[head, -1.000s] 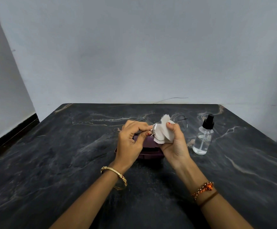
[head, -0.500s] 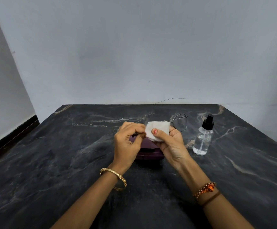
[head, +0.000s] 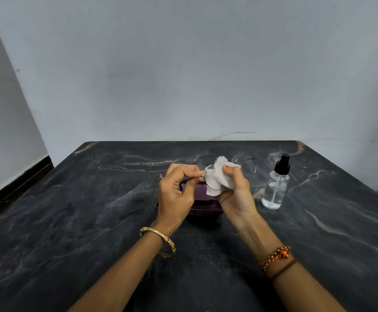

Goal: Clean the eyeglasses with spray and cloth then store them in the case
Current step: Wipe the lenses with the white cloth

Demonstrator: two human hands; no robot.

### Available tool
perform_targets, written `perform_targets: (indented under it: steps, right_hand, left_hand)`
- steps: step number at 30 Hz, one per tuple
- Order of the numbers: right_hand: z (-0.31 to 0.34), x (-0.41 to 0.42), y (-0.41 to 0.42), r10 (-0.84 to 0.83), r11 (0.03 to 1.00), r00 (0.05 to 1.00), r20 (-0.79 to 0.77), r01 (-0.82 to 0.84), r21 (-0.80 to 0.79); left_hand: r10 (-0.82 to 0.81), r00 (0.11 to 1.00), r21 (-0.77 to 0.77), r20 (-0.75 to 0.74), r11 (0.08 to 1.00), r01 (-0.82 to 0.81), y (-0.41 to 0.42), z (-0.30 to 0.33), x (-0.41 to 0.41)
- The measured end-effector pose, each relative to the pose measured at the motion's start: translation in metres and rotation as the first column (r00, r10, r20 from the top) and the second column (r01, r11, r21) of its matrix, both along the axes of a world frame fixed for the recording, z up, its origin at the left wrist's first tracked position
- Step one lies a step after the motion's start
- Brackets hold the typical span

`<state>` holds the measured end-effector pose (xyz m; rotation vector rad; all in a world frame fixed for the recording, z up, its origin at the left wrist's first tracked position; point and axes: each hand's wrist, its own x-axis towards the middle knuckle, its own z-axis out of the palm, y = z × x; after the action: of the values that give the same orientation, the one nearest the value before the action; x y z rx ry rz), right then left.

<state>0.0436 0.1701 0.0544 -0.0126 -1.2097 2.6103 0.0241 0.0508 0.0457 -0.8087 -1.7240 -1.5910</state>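
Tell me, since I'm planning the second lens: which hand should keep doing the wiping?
The right hand: it already grips the white cloth wrapped round a lens of the thin wire-framed eyeglasses. The left hand pinches the frame's end, steadying it.

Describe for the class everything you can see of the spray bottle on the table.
The spray bottle is small and round, with a clear body that looks like glass or plastic, a black pump nozzle on top and a thin dip tube showing inside. It seems to hold clear liquid, though the level is hard to read. It stands upright on the dark marbled table, to the right of the right hand, apart from it. Neither hand touches it.
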Motion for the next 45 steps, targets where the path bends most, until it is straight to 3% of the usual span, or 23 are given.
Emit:
perform_targets:
  steps: [5,11,21,24,35,41,45]
  right_hand:
    - [0.001,0.002,-0.003,0.036,0.998,0.999,0.004,-0.036,-0.053]
    - [0.000,0.004,-0.004,0.123,0.990,0.991,-0.047,-0.119,0.074]
    - [0.003,0.004,0.005,0.103,0.929,0.992,-0.071,-0.070,0.364]
    - [0.004,0.003,0.006,0.083,0.943,0.994,-0.065,-0.057,0.327]
    - [0.004,0.002,0.001,0.057,0.997,0.998,-0.007,-0.057,-0.061]
    - [0.001,0.001,0.002,0.120,0.990,0.991,-0.062,-0.115,0.087]
    - [0.001,0.000,0.007,0.135,0.965,0.987,-0.089,-0.111,0.238]
  left_hand:
    - [-0.018,0.999,-0.026,-0.035,1.000,0.017,-0.001,-0.001,0.000]
    - [0.021,0.996,-0.042,-0.082,0.999,-0.025,-0.002,-0.002,-0.004]
    - [0.061,0.996,-0.038,-0.061,0.997,-0.064,-0.007,0.002,-0.006]
    - [0.070,0.995,-0.052,-0.064,0.996,-0.074,-0.008,0.003,-0.006]
    - [0.047,0.993,-0.086,-0.112,0.995,-0.057,-0.002,0.001,0.002]
    - [0.091,0.984,-0.115,-0.156,0.987,-0.110,-0.003,0.001,0.000]
    - [0.120,0.990,-0.080,-0.069,0.989,-0.125,-0.007,0.005,-0.002]
